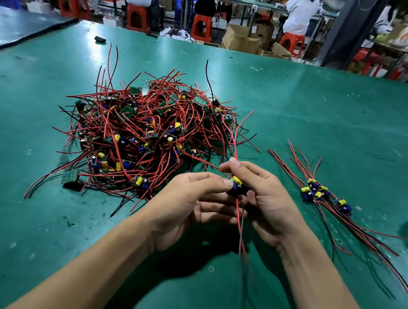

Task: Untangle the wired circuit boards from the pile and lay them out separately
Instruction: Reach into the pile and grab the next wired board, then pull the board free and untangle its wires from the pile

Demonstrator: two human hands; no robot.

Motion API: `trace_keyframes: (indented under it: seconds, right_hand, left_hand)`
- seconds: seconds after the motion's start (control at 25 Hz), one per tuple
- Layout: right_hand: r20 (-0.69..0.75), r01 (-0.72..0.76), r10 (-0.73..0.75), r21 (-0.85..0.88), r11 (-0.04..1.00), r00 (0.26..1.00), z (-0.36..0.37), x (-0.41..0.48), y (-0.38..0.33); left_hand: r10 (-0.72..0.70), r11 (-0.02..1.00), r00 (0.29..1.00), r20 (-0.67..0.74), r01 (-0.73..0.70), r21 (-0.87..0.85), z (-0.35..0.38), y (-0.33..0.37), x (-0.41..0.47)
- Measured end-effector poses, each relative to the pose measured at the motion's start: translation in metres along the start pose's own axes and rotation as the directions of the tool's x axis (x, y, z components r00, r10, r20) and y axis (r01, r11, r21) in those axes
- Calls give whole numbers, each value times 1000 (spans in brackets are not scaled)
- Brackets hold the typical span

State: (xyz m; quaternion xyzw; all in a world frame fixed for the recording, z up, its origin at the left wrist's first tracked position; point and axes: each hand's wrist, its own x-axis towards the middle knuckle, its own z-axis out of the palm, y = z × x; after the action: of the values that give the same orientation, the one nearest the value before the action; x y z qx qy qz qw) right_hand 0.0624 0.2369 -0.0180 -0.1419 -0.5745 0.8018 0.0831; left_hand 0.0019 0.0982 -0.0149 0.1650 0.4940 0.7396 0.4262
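Circuit board (238, 187) pinched between both hands at centre frame.
It is held by the left hand (185, 204) and the curled right hand (267, 200). Its wires run top to bottom, 1 red lead rising toward the pile (143, 132). The laid-out boards (323, 194) lie rightward, nearer the right hand.

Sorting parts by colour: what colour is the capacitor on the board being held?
Yellow capacitor on the held board; head view shows it best.

A tangled pile (145, 133) of small red-and-black-wired circuit boards is heaped at the far left. One board (237, 186), topped by a yellow capacitor, is held up at the near middle. Several separated boards (323, 194) are laid side by side at the right.
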Motion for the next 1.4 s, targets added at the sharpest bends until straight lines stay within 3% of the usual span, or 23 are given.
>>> trace_keyframes:
  seconds: [0.16,0.28,0.48,0.76,0.88,1.04,1.4]
  right_hand:
    - [29,-81,82,-44,996,996,-8,1,5]
    - [11,-120,121,-44,992,993,-8,2,6]
    - [-48,-51,54,53,997,997,-2,5,8]
    - [60,-60,59,14,998,996,-6,5,13]
    - [131,-55,69,-105,993,989,-9,3,12]
    - [122,-68,81,-106,992,989,-6,2,11]
    - [-115,69,-77,-75,995,990,3,11,23]
  left_hand:
    - [53,967,994,-93,-28,253,-3,-11,2]
    - [66,973,993,-96,-43,228,-5,-15,3]
    - [92,970,987,-130,-59,238,-4,-11,5]
    - [224,910,957,-185,-137,392,-7,-17,6]
    - [209,929,965,-157,-146,339,-8,-16,4]
    - [162,954,978,-135,-120,274,-8,-15,3]
    - [112,978,964,-239,-64,199,-5,-10,9]
